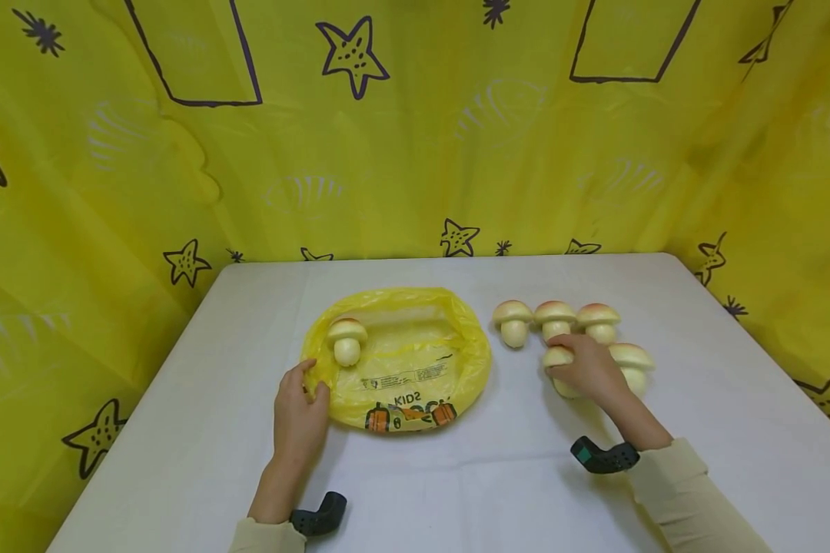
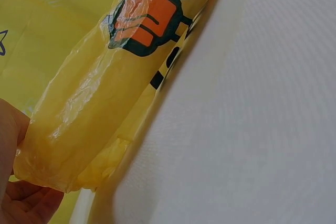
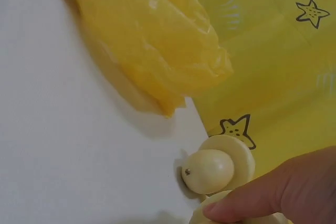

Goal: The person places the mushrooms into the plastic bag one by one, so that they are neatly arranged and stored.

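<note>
A yellow plastic bag (image 1: 469, 376) with a rolled-out opening lies on the white table. One toy mushroom (image 1: 347, 346), with a cream stem and reddish cap, stands inside it on the left. My left hand (image 1: 301, 411) grips the bag's left rim, thumb and fingers on either side of the film in the left wrist view. At the right, my right hand (image 1: 590, 370) holds another toy mushroom (image 1: 559, 358) by its cap, the thumb (image 3: 247, 203) pressed on it in the right wrist view. The hand hides part of that mushroom.
Three mushrooms stand in a row behind my right hand, the leftmost mushroom (image 1: 513, 322) nearest the bag. One more mushroom (image 1: 632, 365) is just right of the hand. A yellow curtain (image 1: 415, 153) with sea drawings surrounds the white table (image 1: 415, 491) at the back and sides.
</note>
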`<state>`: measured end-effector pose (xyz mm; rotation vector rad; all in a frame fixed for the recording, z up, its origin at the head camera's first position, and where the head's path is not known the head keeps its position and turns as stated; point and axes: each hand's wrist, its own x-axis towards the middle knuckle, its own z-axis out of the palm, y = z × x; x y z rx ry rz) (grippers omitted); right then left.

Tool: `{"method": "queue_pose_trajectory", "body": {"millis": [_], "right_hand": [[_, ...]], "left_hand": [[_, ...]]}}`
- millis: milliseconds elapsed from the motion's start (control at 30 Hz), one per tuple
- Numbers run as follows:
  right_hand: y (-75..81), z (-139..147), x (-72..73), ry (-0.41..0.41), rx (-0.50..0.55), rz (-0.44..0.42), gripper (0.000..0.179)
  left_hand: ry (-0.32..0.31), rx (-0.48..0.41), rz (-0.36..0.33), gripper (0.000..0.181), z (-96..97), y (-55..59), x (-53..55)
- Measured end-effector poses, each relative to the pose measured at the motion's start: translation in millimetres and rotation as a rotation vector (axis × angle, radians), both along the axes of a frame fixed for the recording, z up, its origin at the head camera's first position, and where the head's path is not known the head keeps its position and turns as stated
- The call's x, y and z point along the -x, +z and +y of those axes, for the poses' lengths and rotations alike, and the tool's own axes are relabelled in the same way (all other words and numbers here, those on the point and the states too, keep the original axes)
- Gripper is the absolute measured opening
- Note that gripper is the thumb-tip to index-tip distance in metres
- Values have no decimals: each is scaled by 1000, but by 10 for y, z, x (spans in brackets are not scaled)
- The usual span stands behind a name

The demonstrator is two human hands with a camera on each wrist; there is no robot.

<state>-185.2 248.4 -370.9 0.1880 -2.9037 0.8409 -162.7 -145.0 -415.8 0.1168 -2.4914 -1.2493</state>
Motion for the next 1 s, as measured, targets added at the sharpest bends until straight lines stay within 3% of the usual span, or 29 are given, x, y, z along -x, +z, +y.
{"method": "queue_pose_trajectory", "body": {"millis": [233, 633, 1000], "right_hand": [[67, 7, -21, 34, 131, 28, 37], [263, -89, -115, 56, 173, 84, 38], [314, -119, -192, 48, 239, 95, 37]], "left_hand": [[8, 2, 13, 38, -6, -14, -7], [10, 10, 50, 38, -11, -34, -3], [-6, -7, 18, 38, -9, -23, 1]]}}
